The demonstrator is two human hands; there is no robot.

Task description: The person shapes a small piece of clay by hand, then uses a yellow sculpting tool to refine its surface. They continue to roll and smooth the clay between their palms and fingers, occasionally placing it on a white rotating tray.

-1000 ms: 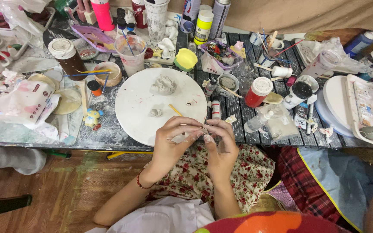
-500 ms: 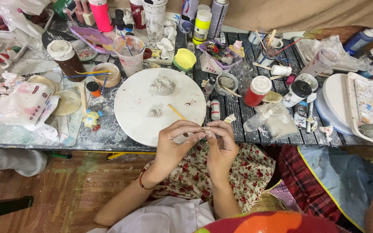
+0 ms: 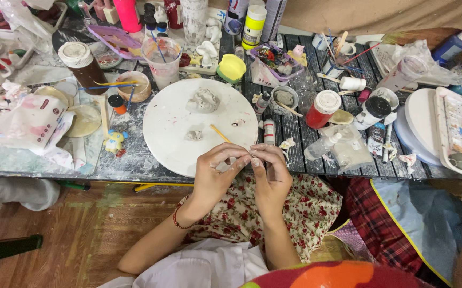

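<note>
Head view: left hand (image 3: 212, 173) and right hand (image 3: 271, 173) pinch together on a small clay piece (image 3: 237, 161) at the white round board's (image 3: 177, 122) near edge. Likely soft, light, easily dented; fingertip hold suits.

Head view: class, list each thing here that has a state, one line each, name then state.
left hand: pinching small clay piece
right hand: pinching the same piece
white round board: flat, bearing clay lumps
red paint bottle: upright, capped
brown jar: upright, lidded
plastic cup: upright, open
</note>
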